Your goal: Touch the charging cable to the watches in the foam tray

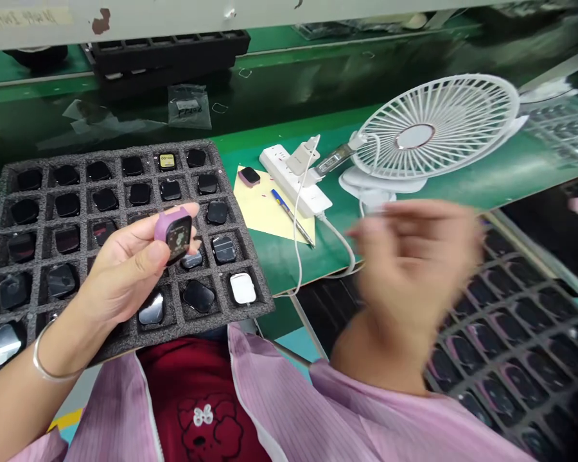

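Note:
My left hand (125, 269) holds a smartwatch (179, 237) in a purple case between thumb and fingers, its dark screen facing right with some light marks on it. It hovers over a grey foam tray (264, 298) whose compartments hold many watch faces. Most of these are dark; a yellow-lit watch face (167, 162) sits in the back row and a white one (243, 288) in the front right corner. My right hand (409, 256) is raised to the right, in front of the fan, smeared by motion; whether it holds anything is unclear.
On yellow paper (255, 208) lie another purple-cased watch (249, 176) and a blue pen (289, 215). A white power strip (293, 179) with cables stands beside a white fan (438, 128). Another filled tray (510, 346) is lower right. A shelf edge (289, 19) crosses above.

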The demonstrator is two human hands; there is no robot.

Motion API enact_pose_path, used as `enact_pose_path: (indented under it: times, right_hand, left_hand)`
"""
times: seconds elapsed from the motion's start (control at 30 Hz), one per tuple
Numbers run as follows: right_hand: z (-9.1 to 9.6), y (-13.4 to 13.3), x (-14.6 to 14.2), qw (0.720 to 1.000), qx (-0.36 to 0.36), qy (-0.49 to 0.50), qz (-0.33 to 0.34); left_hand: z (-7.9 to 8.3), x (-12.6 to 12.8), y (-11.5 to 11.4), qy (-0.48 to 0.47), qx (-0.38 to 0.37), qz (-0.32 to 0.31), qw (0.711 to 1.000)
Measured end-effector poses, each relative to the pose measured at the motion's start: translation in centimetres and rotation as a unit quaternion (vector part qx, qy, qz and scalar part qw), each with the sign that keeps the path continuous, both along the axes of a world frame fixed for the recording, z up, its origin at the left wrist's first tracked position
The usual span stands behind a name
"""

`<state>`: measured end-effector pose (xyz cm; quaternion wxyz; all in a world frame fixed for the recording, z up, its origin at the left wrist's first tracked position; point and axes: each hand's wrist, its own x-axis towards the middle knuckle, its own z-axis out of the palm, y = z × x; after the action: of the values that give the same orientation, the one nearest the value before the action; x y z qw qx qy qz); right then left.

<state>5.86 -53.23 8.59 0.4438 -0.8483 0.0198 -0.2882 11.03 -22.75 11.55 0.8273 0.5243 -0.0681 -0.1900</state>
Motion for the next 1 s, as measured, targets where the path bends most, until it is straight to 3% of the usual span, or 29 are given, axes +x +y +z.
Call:
enact_pose_path:
  times: [0.1, 0.2, 0.3, 0.37, 0.47, 0.7, 0.9, 1.0]
  right_hand:
    - [-2.5, 3.1, 2.0, 0.994, 0.052, 0.039, 0.091]
    - [-3.6, 5.8, 3.0, 0.981, 0.002, 0.064, 0.181]
    - [-3.3, 6.8, 3.6, 0.965, -0.061, 0.046, 0.252]
    - [-2.9, 6.6, 3.9, 0.967, -0.056, 0.065, 0.238]
    - [-2.0, 5.9, 4.1, 0.976, 0.005, 0.112, 0.188]
    - [-1.0, 7.1, 4.9, 0.929, 0.174, 0.106, 0.308]
    - [-1.2, 6.4, 6.9, 0.944, 0.09, 0.054, 0.313]
    - [-0.9, 5.6, 7.6, 0.938, 0.037, 0.029, 0.343]
  left_hand:
    - [-0.4, -0.3, 0.2, 0.005, -0.012, -0.042, 0.999]
    - [-1.0, -0.2, 0.1, 0.022, -0.025, -0.064, 0.997]
    - [-1.5, 0.1, 0.0, 0.048, -0.031, -0.053, 0.997]
    - [-1.7, 0.3, 0.0, 0.069, -0.03, -0.047, 0.996]
    - [-2.0, 0.5, -0.3, 0.094, -0.033, -0.056, 0.993]
    - [-2.1, 0.8, -1.0, 0.133, -0.064, -0.074, 0.986]
    - [-1.7, 1.9, -1.1, 0.15, -0.061, -0.064, 0.985]
    - [-1.7, 2.8, -0.6, 0.043, 0.054, -0.091, 0.993]
